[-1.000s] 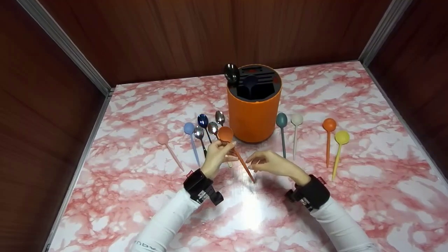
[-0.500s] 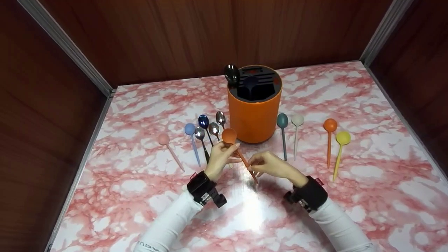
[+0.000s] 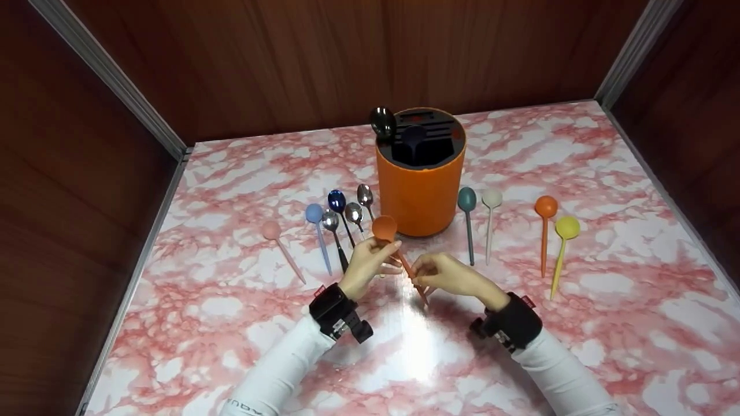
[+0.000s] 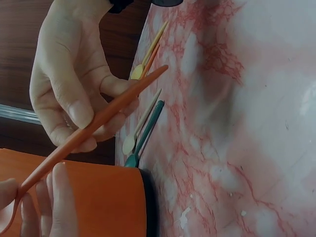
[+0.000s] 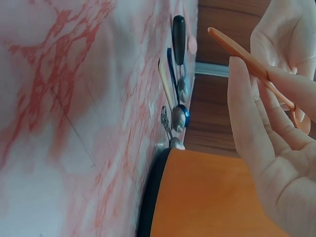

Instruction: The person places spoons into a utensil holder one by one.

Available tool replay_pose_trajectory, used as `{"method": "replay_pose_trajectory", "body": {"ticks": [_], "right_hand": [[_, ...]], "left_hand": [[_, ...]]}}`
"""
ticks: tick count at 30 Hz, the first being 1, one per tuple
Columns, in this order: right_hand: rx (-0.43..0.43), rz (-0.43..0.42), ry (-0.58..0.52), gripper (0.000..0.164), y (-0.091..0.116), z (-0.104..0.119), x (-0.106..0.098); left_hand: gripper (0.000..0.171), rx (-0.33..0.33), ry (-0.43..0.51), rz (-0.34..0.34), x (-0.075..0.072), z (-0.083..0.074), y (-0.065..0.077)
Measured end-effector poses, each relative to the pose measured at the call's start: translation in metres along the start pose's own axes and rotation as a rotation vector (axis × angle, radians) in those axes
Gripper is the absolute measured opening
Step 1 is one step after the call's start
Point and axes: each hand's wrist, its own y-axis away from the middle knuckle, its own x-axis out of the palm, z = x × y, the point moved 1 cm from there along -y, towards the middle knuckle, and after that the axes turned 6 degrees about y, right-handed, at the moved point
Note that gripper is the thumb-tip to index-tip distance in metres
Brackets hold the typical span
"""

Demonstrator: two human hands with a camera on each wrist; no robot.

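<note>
Tilted above the table in front of the holder is an orange spoon (image 3: 384, 227), bowl up and toward the back left. My left hand (image 3: 364, 263) pinches it just below the bowl. Further down, my right hand (image 3: 454, 274) holds the handle (image 4: 106, 116) between thumb and fingers; its tip sticks out past them. Behind both hands stands an orange utensil holder (image 3: 421, 199) with a black slotted top. A shiny dark spoon (image 3: 382, 121) and a dark blue spoon (image 3: 414, 136) stand in that top. In the right wrist view, part of the bowl is behind fingers.
Left of the holder lie a pink spoon (image 3: 272, 230), a light blue spoon (image 3: 314, 214), a shiny blue spoon (image 3: 336, 200) and several metal spoons (image 3: 330, 220). To its right are teal (image 3: 467, 199), pale (image 3: 491, 199), orange (image 3: 546, 207) and yellow (image 3: 567, 227) spoons. Wood-look walls surround the table.
My right hand has come up to the orange spoon and taken its handle. The left hand and the spoon have shifted slightly to the right.
</note>
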Motion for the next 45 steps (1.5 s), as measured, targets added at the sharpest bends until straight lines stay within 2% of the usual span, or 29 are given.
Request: {"method": "replay_pose_trajectory", "body": {"ticks": [5, 11, 16, 20, 25, 33, 38, 41, 45], "right_hand": [[0.006, -0.019, 0.019, 0.013, 0.003, -0.001, -0.004], [0.023, -0.039, 0.0, 0.016, 0.005, 0.001, -0.011], [0.009, -0.055, -0.033, 0.017, 0.008, 0.003, -0.019], [-0.009, -0.082, -0.027, 0.015, 0.009, 0.009, -0.028], [-0.056, -0.122, 0.017, 0.014, 0.009, 0.022, -0.042], [-0.135, -0.203, 0.09, 0.013, 0.004, 0.048, -0.059], [-0.132, -0.265, 0.155, 0.013, -0.002, 0.064, -0.068], [-0.126, -0.278, 0.149, 0.013, -0.006, 0.072, -0.073], [-0.116, -0.273, 0.082, 0.015, -0.011, 0.082, -0.08]], "left_hand": [[0.017, -0.038, -0.082, 0.032, -0.003, 0.0, 0.002], [0.013, -0.052, -0.137, 0.063, -0.007, 0.0, 0.004], [0.013, -0.065, -0.212, 0.112, -0.013, 0.002, 0.007], [0.019, -0.06, -0.289, 0.155, -0.018, 0.003, 0.009], [0.02, -0.053, -0.312, 0.191, -0.027, 0.005, 0.013], [0.018, -0.034, -0.311, 0.179, -0.039, 0.01, 0.019], [0.015, -0.025, -0.343, 0.159, -0.043, 0.011, 0.023], [0.014, -0.031, -0.34, 0.15, -0.045, 0.012, 0.025], [0.015, -0.037, -0.331, 0.148, -0.047, 0.013, 0.027]]}}
